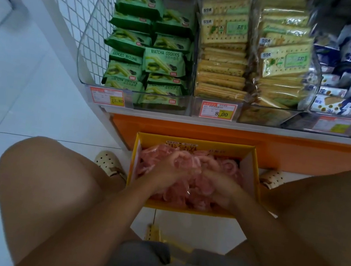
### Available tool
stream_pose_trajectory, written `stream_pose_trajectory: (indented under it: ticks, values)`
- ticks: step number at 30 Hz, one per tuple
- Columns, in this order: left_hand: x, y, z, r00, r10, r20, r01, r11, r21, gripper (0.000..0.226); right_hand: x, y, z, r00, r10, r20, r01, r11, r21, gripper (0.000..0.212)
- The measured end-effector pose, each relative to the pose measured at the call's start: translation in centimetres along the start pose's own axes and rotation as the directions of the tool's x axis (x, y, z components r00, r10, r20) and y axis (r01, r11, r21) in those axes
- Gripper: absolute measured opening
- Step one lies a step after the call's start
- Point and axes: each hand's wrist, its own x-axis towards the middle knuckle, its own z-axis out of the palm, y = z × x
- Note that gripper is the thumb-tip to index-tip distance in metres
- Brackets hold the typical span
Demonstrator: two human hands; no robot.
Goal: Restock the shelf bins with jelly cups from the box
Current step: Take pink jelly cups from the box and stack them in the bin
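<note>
While the open yellow cardboard box (151, 139) sits on the white tiled floor (38, 114) between the knees, the left hand (169, 172) curls its fingers round pink translucent jelly cups (230, 165) inside it. Just right, the right hand (224, 193) clutches more. Clear plastic shelf bins (90, 63) stand farther off.

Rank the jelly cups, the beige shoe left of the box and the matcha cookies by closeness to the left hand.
1. jelly cups, touching the left hand
2. beige shoe, on the floor, left
3. matcha cookies, up on the shelf
</note>
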Motion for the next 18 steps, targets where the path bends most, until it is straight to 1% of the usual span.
stream_pose_trajectory:
  ticks: [3, 5, 6, 8, 9, 11, 12, 13, 14, 16, 18]
  values:
    - [-0.3, 0.1, -0.8, 1.000, -0.016, 0.003, 0.015, 0.992, 0.125, 0.059, -0.9, -0.8, 0.4, 1.000, -0.026, 0.018, 0.025, 0.999, 0.033, 0.022]
    - [-0.7, 0.1, -1.3, 0.999, -0.046, -0.023, 0.049, 0.990, 0.129, 0.059, -1.4, -1.5, 0.6, 0.997, -0.026, 0.075, 0.022, 0.998, 0.054, 0.015]
    - [-0.9, 0.2, -1.5, 0.998, -0.056, -0.034, 0.060, 0.991, 0.121, 0.056, -1.5, -1.7, 0.6, 0.995, -0.010, 0.095, 0.005, 0.998, 0.058, 0.017]
    - [-1.8, 0.9, -1.8, 0.997, -0.052, -0.052, 0.056, 0.997, 0.062, 0.049, -1.2, -2.1, 0.5, 0.997, 0.024, 0.076, -0.026, 0.999, 0.032, 0.025]
    - [-2.3, 1.2, -2.1, 0.995, -0.073, -0.069, 0.071, 0.997, -0.025, 0.047, -1.0, -2.3, 0.5, 0.999, 0.032, 0.043, -0.032, 0.999, 0.000, 0.031]
    - [-2.9, 1.9, -2.7, 0.982, -0.161, -0.101, 0.139, 0.972, -0.189, 0.045, -1.0, -3.2, 0.9, 1.000, 0.010, 0.007, -0.009, 0.995, -0.099, 0.034]
    - [-3.0, 2.2, -3.1, 0.978, -0.176, -0.115, 0.147, 0.964, -0.222, 0.045, -1.1, -3.7, 1.1, 1.000, -0.009, 0.009, 0.010, 0.989, -0.150, 0.032]
    - [-3.0, 2.5, -3.6, 0.977, -0.174, -0.123, 0.146, 0.967, -0.210, 0.046, -1.5, -4.4, 1.3, 0.999, -0.027, 0.017, 0.029, 0.981, -0.194, 0.031]
    - [-3.2, 3.0, -3.9, 0.981, -0.154, -0.117, 0.129, 0.971, -0.201, 0.044, -1.9, -5.1, 1.7, 0.998, -0.053, 0.037, 0.060, 0.973, -0.225, 0.031]
    - [-3.9, 4.2, -4.6, 0.993, -0.051, -0.108, 0.037, 0.992, -0.123, 0.037, -3.3, -6.9, 2.6, 0.988, -0.138, 0.064, 0.151, 0.939, -0.310, 0.030]
    - [-5.4, 6.7, -5.4, 0.987, 0.119, -0.111, -0.131, 0.986, -0.102, 0.036, -4.9, -9.3, 3.8, 0.972, -0.229, 0.052, 0.233, 0.912, -0.336, 0.030]
